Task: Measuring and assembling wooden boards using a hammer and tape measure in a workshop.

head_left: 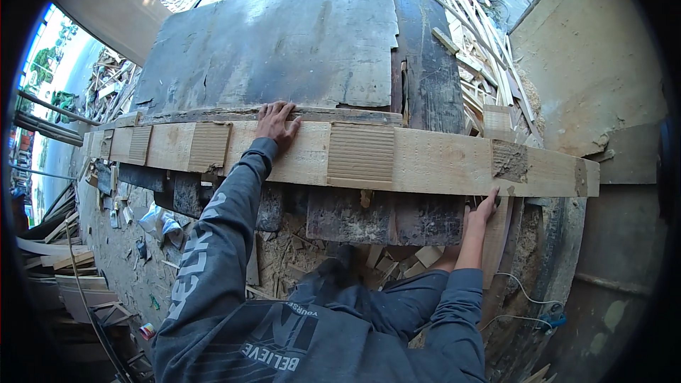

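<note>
A long pale wooden board (433, 161) lies crosswise before me on a dark worn bench. Ribbed brown cardboard patches sit on it, a wide one (360, 154) near its middle and a narrower one (209, 147) farther left. Between these two patches my left hand (277, 128) rests flat on the board, its fingers stretched out over the far edge. My right hand (483, 209) grips the near edge toward the board's right end, one finger laid up against it and the others curled, partly hidden underneath. Just above that hand is a rough brown patch (509, 161).
Behind the board lies a large dark sheet (277, 46) with ragged edges. Long wood strips (489, 42) are heaped at the far right. Offcuts and sawdust litter the ground (284, 262). At lower right, a pale cable (521, 284) runs to a blue object (553, 317).
</note>
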A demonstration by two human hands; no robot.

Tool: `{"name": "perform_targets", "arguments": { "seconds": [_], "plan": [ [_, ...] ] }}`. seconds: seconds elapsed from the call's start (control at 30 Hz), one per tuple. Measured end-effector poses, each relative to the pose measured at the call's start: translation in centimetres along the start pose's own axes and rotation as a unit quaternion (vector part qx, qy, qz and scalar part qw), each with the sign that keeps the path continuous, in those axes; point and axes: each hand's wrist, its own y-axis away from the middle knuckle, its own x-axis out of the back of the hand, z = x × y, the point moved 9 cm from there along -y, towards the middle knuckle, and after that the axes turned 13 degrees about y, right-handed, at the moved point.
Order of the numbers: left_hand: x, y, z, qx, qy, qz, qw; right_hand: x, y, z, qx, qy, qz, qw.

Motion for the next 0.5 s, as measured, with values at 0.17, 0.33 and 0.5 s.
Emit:
{"name": "perform_targets", "arguments": {
  "seconds": [0.17, 0.33, 0.5],
  "plan": [
    [0.9, 0.8, -0.7, 0.006, -0.004, 0.004, 1.0, -0.8, 1.7, -0.3, 0.009, 0.033, -0.013, 0.999],
    [0.3, 0.0, 0.6, 0.0, 0.016, 0.0, 1.0, 0.3, 1.0, -1.8, 0.061, 0.021, 0.002, 0.998],
    [0.9, 1.0, -0.9, 0.0, -0.004, 0.005, 1.0, -1.8, 5.9, -2.1, 0.031, 0.003, 0.019, 0.999]
  ]
}}
